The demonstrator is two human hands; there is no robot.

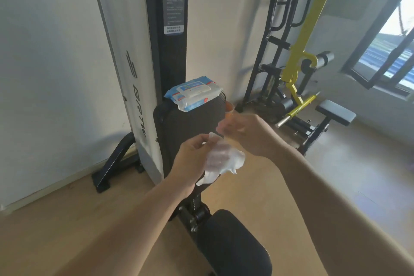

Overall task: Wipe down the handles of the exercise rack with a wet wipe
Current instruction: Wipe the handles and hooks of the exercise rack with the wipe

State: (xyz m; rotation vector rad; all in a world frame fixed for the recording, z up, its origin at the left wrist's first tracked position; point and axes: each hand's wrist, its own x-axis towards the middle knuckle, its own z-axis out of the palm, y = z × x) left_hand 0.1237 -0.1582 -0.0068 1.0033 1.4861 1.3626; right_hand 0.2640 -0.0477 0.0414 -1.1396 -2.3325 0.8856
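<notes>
Crumpled white wet wipe (224, 159): pinched in left hand (192, 159) fingers; blurred right hand (244, 134) touching top edge, grip unclear. Blue-white wipes pack (193, 93) atop black padded backrest (190, 125).

Open air lies over the bare wood floor (257, 197) right of the black back pad (188, 127) — the wipes pack (193, 92) crowns that pad, the white upright panel (134, 87) crowds its left, and the black rack (282, 36) blocks the far corner.

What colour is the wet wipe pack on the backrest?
Blue and white wipe pack, with a white flip lid; head view.
</notes>
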